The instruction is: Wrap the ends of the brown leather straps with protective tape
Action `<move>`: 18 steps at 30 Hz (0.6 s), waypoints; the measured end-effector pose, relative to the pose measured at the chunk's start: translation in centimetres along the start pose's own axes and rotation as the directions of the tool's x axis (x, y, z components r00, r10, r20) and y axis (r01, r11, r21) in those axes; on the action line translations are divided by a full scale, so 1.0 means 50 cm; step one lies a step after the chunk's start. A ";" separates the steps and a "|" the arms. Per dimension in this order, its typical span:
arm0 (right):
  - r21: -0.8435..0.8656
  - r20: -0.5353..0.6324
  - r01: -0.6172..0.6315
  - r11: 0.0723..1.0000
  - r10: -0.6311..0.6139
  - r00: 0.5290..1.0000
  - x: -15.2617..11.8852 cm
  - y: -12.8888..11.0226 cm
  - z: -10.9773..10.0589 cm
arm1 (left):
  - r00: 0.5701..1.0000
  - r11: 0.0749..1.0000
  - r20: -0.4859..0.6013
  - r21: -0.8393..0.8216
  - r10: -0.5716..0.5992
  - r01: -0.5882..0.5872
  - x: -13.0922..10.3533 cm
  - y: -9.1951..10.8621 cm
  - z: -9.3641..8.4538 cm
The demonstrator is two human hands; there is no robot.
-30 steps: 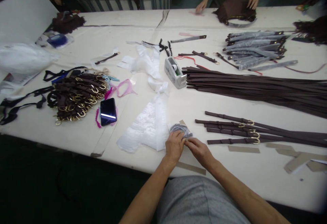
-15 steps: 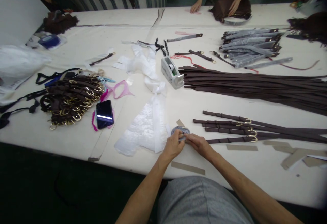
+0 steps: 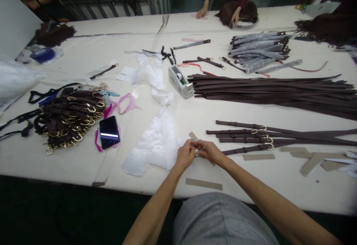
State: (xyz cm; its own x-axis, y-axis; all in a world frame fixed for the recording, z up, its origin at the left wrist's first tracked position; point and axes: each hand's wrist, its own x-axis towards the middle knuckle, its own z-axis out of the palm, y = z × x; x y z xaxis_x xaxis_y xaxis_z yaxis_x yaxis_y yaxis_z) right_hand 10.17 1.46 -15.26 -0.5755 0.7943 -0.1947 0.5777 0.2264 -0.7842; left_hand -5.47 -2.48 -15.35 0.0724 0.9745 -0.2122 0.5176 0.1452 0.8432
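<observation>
Near the table's front edge my left hand [image 3: 185,155] and my right hand [image 3: 209,151] meet, fingers closed and pinched together. What they hold is mostly hidden; only a small greyish-white bit [image 3: 196,152] shows between the fingertips. Under and behind them lies a grey-brown card strip [image 3: 192,136]. Just left of my left hand is a fanned stack of thin white sheets [image 3: 152,142]. To the right of my right hand, several dark brown straps with gold buckles [image 3: 245,149] lie side by side. Another card strip [image 3: 203,184] rests in front of my hands.
A tape dispenser [image 3: 180,82] stands mid-table, beside a long bundle of brown straps [image 3: 264,91]. A phone [image 3: 109,132] and a pile of buckled straps [image 3: 71,116] lie left. Plastic-wrapped straps [image 3: 258,49] sit behind. Across the table, a co-worker's hands [image 3: 235,15] touch a brown bag [image 3: 248,12].
The grey round bundle seen between my fingers is now hidden or gone from sight, and my hands have drawn closer together. The view has shifted slightly. The co-worker's hand moved lower on the bag.
</observation>
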 end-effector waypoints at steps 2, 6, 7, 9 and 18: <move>0.020 0.022 -0.045 0.999 0.045 0.999 0.008 -0.001 0.002 | 1.000 1.000 -0.011 -0.009 0.012 -0.013 -0.004 0.000 0.002; 0.043 0.080 -0.127 0.991 0.123 0.989 0.021 0.001 0.010 | 0.996 0.999 -0.085 0.029 0.016 -0.014 -0.016 0.005 0.013; 0.049 0.100 -0.143 0.988 0.138 0.985 0.023 0.003 0.012 | 0.994 0.999 -0.105 0.043 0.013 -0.008 -0.020 0.008 0.016; 0.057 0.142 -0.172 0.983 0.163 0.976 0.022 0.009 0.017 | 0.990 0.998 -0.143 0.067 -0.005 0.015 -0.030 0.013 0.024; -0.005 0.091 -0.077 0.997 0.077 0.993 0.028 -0.068 -0.016 | 0.971 0.991 -0.221 0.074 -0.092 0.111 -0.064 0.049 -0.001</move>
State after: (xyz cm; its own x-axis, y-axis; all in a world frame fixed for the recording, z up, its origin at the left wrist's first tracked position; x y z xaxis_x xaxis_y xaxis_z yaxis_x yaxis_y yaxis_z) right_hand 7.86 2.28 -12.39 -0.5796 0.7549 -0.3068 0.6228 0.1676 -0.7642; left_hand -4.47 -5.21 -12.56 -0.1658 0.9706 -0.1747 0.5841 0.2394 0.7756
